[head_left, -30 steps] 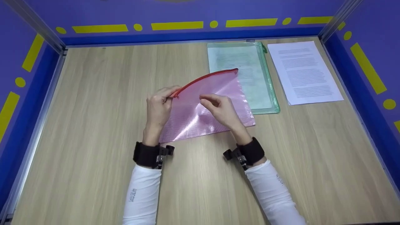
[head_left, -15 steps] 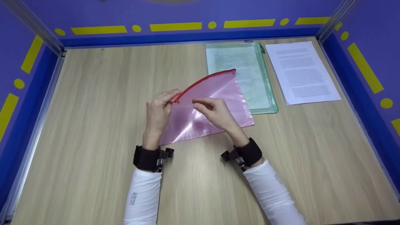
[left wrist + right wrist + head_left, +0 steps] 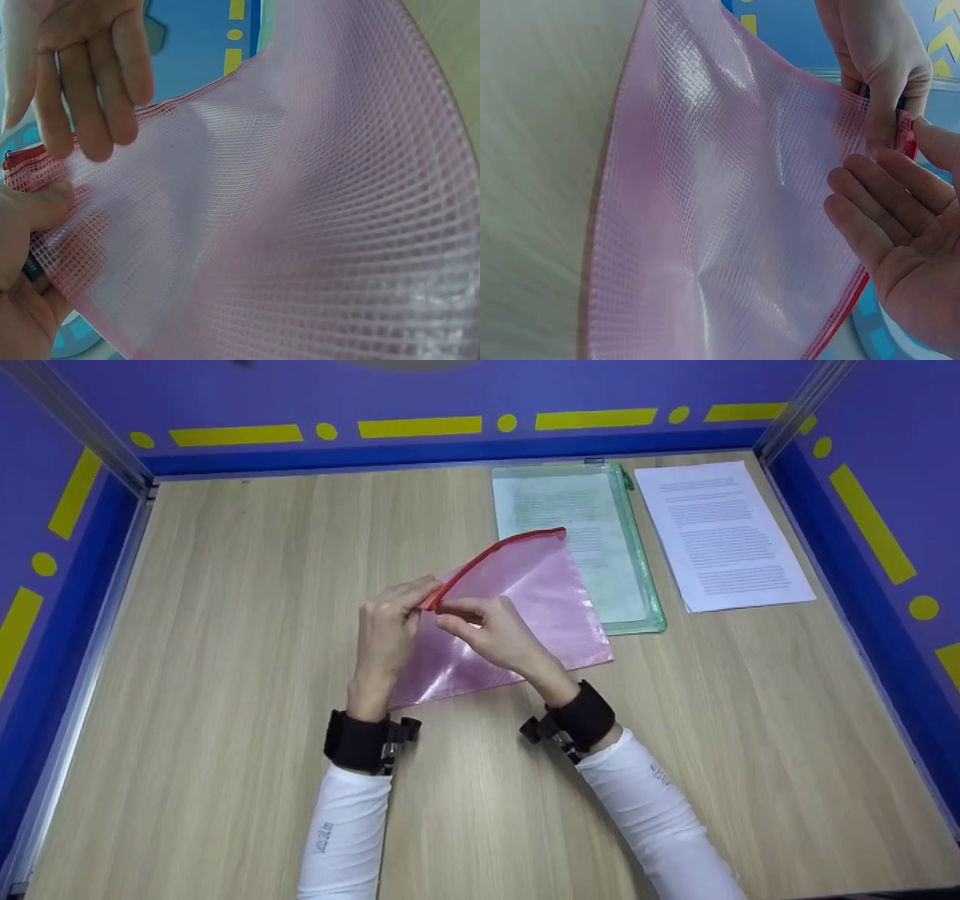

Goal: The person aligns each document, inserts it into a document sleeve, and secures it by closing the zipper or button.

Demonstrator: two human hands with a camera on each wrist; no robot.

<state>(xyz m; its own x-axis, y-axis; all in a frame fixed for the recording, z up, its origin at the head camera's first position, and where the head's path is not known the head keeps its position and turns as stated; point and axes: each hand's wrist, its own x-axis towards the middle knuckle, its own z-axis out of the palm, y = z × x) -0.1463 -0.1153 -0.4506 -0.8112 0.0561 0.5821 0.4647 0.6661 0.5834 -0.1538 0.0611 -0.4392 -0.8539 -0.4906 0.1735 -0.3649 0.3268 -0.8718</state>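
- Pouch (image 3: 525, 607): translucent pink mesh with a fine grid pattern, and a red zipper (image 3: 495, 555) along its top edge.
- Folder (image 3: 581, 525) at 1 o'clock: pale green, see-through.
- Paper sheet (image 3: 720, 536) at 2 o'clock: white with grey print lines.
- Table (image 3: 225, 607): light wood grain.
- Walls (image 3: 450, 390): purple-blue with yellow dashes and dots.
- Sleeves (image 3: 341, 840): white; wrist straps (image 3: 352, 741) black.

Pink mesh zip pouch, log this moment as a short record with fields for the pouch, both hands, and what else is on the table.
pouch: pink mesh zip pouch, red zipper edge lifted, far end on the wooden table
left hand: left hand pinches the zipper-end corner
right hand: right hand at the zipper beside it, grip unclear
behind: green zip pouch holding paper, partly under the pink one
far right: printed sheets
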